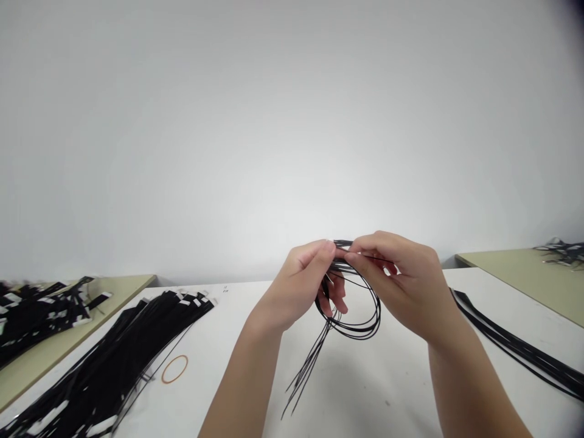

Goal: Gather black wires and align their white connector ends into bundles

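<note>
A bundle of thin black cables (356, 331) is looped into a coil and held up above the white table. My left hand (303, 277) grips the top left of the coil, thumb pressed on the strands and other fingers behind them. My right hand (399, 277) pinches the strands at the top of the coil between thumb and fingertips, close beside the left thumb. Loose cable ends hang below the coil toward the lower left. Part of the coil is hidden behind both hands.
On the white table (237, 316), a thick pile of black cables with white tags (123, 359) lies left, beside an orange rubber band (174, 369). More black cables (515, 344) lie right. Beige side tables hold tagged cables (41, 316) at left and another bundle (563, 251) at far right.
</note>
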`<control>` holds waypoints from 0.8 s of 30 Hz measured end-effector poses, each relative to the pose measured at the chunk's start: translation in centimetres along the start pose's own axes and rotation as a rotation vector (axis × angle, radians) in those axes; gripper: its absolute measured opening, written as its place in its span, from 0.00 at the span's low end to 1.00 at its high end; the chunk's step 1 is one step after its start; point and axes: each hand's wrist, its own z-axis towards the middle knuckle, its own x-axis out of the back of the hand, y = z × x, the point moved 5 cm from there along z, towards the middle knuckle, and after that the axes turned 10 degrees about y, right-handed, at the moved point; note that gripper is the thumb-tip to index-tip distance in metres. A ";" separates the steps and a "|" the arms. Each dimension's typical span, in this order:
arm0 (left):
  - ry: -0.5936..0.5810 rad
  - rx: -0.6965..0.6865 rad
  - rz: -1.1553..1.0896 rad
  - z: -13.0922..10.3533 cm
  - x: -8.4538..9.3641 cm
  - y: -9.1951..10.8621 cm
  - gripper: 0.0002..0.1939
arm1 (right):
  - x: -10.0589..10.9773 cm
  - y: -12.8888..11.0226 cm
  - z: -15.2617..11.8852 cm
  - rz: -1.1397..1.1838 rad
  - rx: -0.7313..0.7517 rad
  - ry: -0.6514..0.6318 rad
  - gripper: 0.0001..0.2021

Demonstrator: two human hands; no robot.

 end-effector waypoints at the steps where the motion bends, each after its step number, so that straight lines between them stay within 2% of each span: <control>1: -0.007 0.001 0.001 0.0 0.0 0.0 0.24 | 0.0 0.0 0.0 -0.003 -0.002 -0.003 0.07; 7: -0.062 0.025 0.009 0.1 -0.2 -0.4 0.25 | 0.1 -0.1 -0.1 -0.054 -0.031 -0.041 0.08; 10: -0.073 0.040 -0.034 0.3 -0.4 -0.6 0.25 | 0.0 -0.1 -0.1 -0.058 -0.036 -0.016 0.07; 13: -0.024 0.079 -0.128 0.8 -0.4 -0.9 0.26 | 0.5 -0.6 0.1 -0.049 0.038 0.182 0.02; 15: 0.043 0.112 -0.195 1.0 -0.1 -1.1 0.26 | 1.3 -0.9 0.1 -0.089 0.080 0.363 0.07; 17: 0.103 0.135 -0.267 1.2 0.2 -1.1 0.26 | 1.9 -0.7 -0.2 -0.133 0.006 0.441 0.12; 19: 0.145 0.141 -0.340 1.2 0.6 -1.2 0.25 | 2.0 0.2 -0.5 -0.126 -0.172 0.358 0.17; 21: 0.182 0.137 -0.409 1.2 1.0 -1.3 0.24 | 1.6 0.9 -0.9 -0.095 -0.341 0.193 0.20; 22: 0.205 0.132 -0.443 1.3 1.2 -1.3 0.24 | 1.4 1.2 -1.2 -0.081 -0.398 0.127 0.22; 24: 0.254 0.119 -0.519 1.4 1.6 -1.4 0.23 | 1.3 1.3 -1.5 -0.068 -0.459 0.075 0.26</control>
